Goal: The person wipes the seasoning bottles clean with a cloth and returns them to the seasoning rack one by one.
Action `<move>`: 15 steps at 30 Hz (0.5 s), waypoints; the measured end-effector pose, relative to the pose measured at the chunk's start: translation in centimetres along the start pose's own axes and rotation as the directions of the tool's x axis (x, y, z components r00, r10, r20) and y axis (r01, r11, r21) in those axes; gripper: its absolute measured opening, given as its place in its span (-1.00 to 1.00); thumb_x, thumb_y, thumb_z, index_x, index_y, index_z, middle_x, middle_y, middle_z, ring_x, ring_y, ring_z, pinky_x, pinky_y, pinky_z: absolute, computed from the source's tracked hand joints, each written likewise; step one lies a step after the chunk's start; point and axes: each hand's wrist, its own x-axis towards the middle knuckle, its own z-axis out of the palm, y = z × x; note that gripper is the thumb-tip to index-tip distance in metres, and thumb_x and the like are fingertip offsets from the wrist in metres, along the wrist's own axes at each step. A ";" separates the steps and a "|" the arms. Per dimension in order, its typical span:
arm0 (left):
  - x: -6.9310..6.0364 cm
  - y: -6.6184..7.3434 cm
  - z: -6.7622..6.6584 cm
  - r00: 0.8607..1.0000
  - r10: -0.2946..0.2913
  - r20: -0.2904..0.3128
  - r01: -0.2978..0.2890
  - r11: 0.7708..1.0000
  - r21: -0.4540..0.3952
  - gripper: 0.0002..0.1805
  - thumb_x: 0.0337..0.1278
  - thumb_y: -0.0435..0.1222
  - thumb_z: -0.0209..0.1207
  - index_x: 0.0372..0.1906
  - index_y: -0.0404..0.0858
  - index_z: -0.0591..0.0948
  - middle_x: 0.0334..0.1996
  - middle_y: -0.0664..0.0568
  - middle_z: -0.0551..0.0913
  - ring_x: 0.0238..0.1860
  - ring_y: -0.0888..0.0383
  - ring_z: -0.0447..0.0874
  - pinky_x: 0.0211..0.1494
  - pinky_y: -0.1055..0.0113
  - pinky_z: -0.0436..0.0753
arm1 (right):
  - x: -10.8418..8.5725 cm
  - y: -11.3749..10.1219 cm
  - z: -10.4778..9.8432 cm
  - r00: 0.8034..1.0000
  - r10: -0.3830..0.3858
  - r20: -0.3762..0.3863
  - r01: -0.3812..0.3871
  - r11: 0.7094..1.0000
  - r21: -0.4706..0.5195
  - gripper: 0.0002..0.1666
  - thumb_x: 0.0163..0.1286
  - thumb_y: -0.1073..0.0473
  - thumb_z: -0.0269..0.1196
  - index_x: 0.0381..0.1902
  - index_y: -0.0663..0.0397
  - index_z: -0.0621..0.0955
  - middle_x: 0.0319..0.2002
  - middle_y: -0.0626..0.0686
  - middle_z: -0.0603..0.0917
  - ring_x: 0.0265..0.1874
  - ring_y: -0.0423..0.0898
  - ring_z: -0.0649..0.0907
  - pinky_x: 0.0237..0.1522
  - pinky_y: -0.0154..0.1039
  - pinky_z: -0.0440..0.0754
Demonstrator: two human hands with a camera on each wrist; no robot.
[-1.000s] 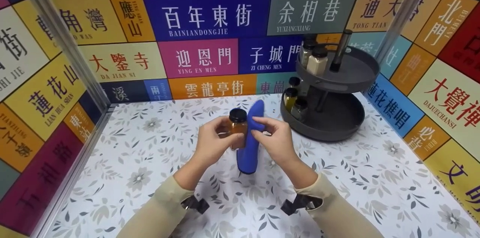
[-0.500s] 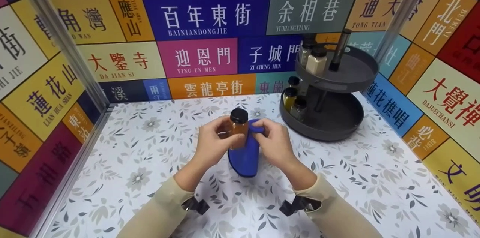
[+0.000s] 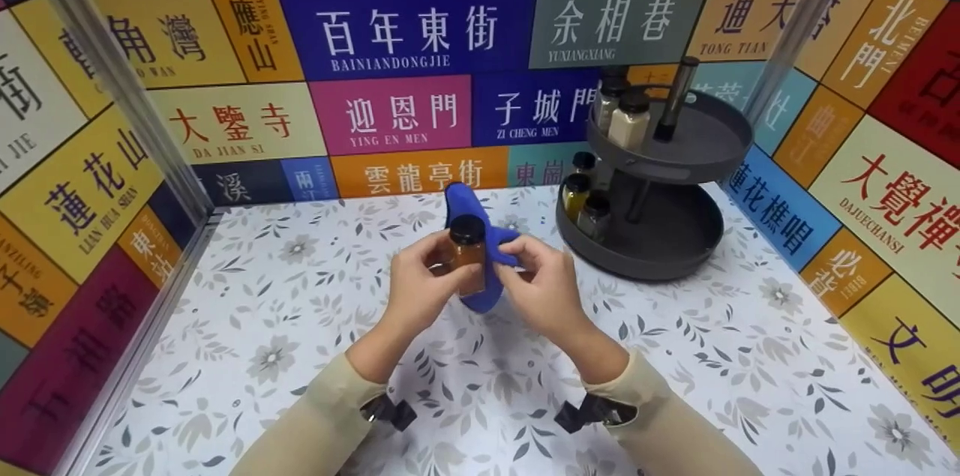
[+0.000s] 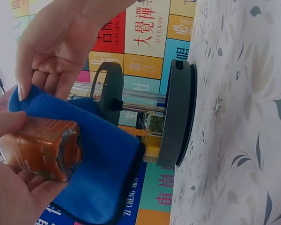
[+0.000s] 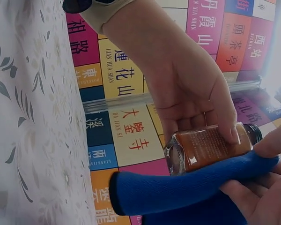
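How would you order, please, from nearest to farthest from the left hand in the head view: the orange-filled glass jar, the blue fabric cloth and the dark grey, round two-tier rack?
1. Glass jar: held in the left hand.
2. Blue cloth: behind and right of the jar, pinched by the right hand.
3. Two-tier rack: farther right, beyond the right hand.

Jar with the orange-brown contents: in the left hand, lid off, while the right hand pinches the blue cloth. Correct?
One thing is off: the lid. The head view shows the black lid on the jar. The rest stands: the left hand holds the jar, and the right hand pinches the blue cloth.
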 end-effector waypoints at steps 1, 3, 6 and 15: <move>0.0 0.0 -0.1 1.000 -0.003 -0.015 0.002 1.000 -0.011 -0.54 -0.01 -0.34 0.59 0.08 -0.23 0.79 -0.16 -0.09 0.84 -0.15 0.09 0.81 0.00 0.27 0.83 | 0.0 0.1 0.1 1.000 0.008 0.015 -0.008 1.000 -0.015 -0.90 0.35 0.43 0.36 -0.20 0.23 0.73 -0.21 0.12 0.87 -0.28 -0.19 0.80 -0.30 -0.38 0.74; 0.1 0.1 -0.2 0.999 -0.009 -0.034 0.008 0.999 -0.035 -0.53 0.00 -0.35 0.59 0.10 -0.25 0.79 -0.11 -0.11 0.85 -0.10 0.07 0.84 0.03 0.26 0.83 | -0.1 0.1 0.3 0.999 0.040 0.031 -0.039 0.998 -0.047 -0.89 0.34 0.44 0.33 -0.22 0.20 0.72 -0.29 0.10 0.87 -0.38 -0.20 0.75 -0.34 -0.39 0.70; 0.2 0.1 -0.4 0.999 -0.009 -0.043 0.006 0.998 -0.061 -0.52 0.02 -0.34 0.58 0.12 -0.27 0.78 -0.07 -0.13 0.85 -0.04 0.03 0.86 0.07 0.23 0.82 | -0.1 0.2 0.6 0.994 0.096 0.044 -0.092 0.992 -0.092 -0.83 0.30 0.47 0.27 -0.23 0.17 0.71 -0.36 0.08 0.85 -0.49 -0.22 0.66 -0.41 -0.39 0.63; 0.3 0.1 -0.6 0.999 -0.019 0.045 0.021 0.999 -0.036 -0.48 0.01 -0.32 0.59 0.15 -0.19 0.78 -0.16 -0.07 0.84 -0.14 0.11 0.81 0.07 0.23 0.82 | -0.1 0.2 0.6 0.997 0.080 -0.020 -0.080 0.996 -0.038 -0.71 0.41 0.48 0.19 0.00 0.20 0.71 -0.06 0.16 0.86 -0.18 -0.09 0.83 -0.17 -0.35 0.77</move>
